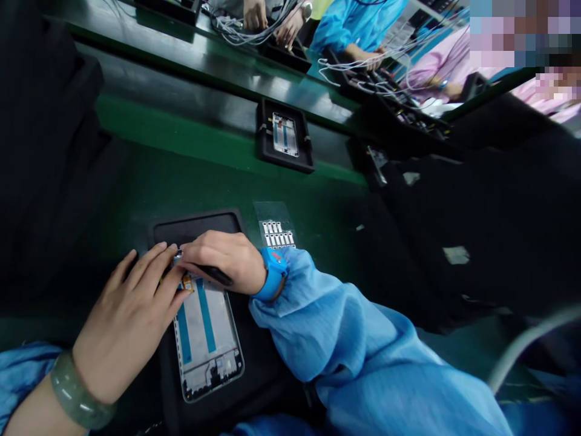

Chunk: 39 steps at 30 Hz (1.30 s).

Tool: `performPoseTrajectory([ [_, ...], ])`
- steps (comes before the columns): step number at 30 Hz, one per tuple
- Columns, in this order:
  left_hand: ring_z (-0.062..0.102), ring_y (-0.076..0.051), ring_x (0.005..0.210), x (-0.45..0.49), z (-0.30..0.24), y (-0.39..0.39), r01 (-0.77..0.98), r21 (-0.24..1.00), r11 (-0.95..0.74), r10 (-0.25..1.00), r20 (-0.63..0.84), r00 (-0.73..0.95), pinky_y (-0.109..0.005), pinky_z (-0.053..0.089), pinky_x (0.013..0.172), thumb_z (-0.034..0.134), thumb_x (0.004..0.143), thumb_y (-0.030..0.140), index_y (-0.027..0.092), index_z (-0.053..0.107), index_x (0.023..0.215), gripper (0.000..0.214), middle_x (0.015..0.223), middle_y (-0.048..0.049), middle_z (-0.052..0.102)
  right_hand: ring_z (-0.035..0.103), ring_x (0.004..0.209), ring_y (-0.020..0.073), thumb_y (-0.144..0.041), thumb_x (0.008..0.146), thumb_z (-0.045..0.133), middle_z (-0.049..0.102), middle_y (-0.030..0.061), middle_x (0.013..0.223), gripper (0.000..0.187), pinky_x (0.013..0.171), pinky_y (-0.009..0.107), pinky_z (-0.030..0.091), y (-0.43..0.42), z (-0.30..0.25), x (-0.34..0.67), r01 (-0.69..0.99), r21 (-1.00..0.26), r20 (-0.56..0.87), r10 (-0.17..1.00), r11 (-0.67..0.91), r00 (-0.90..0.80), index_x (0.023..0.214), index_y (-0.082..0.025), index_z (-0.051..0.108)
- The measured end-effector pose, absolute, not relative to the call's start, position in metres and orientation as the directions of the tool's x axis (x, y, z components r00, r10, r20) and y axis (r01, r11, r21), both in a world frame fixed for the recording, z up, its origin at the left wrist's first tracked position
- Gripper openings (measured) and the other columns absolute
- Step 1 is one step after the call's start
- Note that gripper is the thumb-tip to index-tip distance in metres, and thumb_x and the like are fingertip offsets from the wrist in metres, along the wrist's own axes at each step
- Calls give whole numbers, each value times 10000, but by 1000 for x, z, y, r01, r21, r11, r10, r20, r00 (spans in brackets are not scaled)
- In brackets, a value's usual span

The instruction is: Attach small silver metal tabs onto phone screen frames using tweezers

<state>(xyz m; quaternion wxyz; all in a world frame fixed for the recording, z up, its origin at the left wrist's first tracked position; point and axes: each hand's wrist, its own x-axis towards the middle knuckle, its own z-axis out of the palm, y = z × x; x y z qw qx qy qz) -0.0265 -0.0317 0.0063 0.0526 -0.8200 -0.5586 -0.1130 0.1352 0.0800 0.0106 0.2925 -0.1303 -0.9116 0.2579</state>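
Phone mid-frame (206,339): in black tray (195,221) | left-hand fingers (152,269): narrow, resting on frame's upper end | right-hand fingers (202,249): holding black-handled tool (214,275), tip at frame's upper end | label sheet (276,233): just beside tray

Light falls evenly from above, bright enough to show detail around the work but dim toward the sides. Pale streaks of glare lie along the glossy far surface (254,79), and the **phone frame** (206,339) catches a soft sheen. The left hand (129,321) and right hand (222,260) look sharp, with only soft shadows beneath them. Large areas at the left (49,151) and right (476,212) sink to near black, hiding their detail. Strong wide-angle distortion tilts the scene and bows the bench lines toward the edges. A pale cable (526,345) at the lower right looks soft, and a coarse pixelated patch (521,36) covers the top-right corner.
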Motion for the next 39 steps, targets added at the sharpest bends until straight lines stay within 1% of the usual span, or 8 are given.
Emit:
performPoseTrajectory([
  [3,433,-299,1202,-26,8,-31,932,49,-359,910,241,338,-498,348,990,428,880,332,128,524,1185,380,1284,-147,496,648,822,126,-278,823,587,687,45,866,128,768,231,515,82,12,137,162,-666,470,578,728,-667,849,-155,610],
  [6,428,-289,1211,-26,9,-31,934,70,-352,917,228,328,-498,345,996,426,883,330,145,505,1211,384,1280,-132,503,647,718,119,-339,777,632,668,27,811,199,671,231,524,87,12,137,228,-827,327,770,513,-547,851,-161,585],
  [9,423,-290,1216,-26,9,-31,932,76,-354,917,222,330,-503,347,993,423,885,335,150,506,1209,382,1273,-131,508,638,680,116,-364,753,651,657,15,795,232,631,234,518,91,13,135,221,-891,202,782,396,-589,851,-166,579],
  [13,422,-279,1218,-26,8,-31,935,92,-342,924,214,317,-498,352,995,422,887,351,161,493,1223,393,1284,-120,499,634,790,128,-356,753,652,646,24,845,222,751,270,511,92,15,135,114,-940,200,788,322,-582,828,-163,572],
  [16,414,-269,1226,-26,8,-31,937,107,-332,931,201,306,-496,350,1002,414,892,357,163,486,1231,397,1287,-114,497,626,817,127,-338,814,585,639,46,894,197,737,274,510,90,17,135,70,-964,171,798,257,-577,879,-155,550],
  [23,412,-268,1227,-27,6,-31,937,95,-336,927,209,311,-492,346,1008,426,883,353,167,481,1244,410,1298,-104,490,618,761,123,-243,806,591,638,40,833,111,716,256,501,84,18,138,158,-874,264,720,460,-642,852,-143,581],
  [29,395,-270,1243,-28,5,-31,938,97,-334,929,203,309,-491,343,1012,425,883,343,157,472,1255,418,1314,-110,477,615,777,117,-202,810,580,648,42,827,82,749,241,494,82,15,135,138,-807,361,666,573,-653,859,-137,597],
  [39,414,-281,1230,-27,6,-31,935,117,-335,930,202,308,-499,345,1007,429,878,353,152,475,1249,425,1304,-117,489,603,766,103,-210,815,564,634,15,797,65,731,222,484,81,15,133,197,-776,360,677,599,-642,842,-155,584],
])
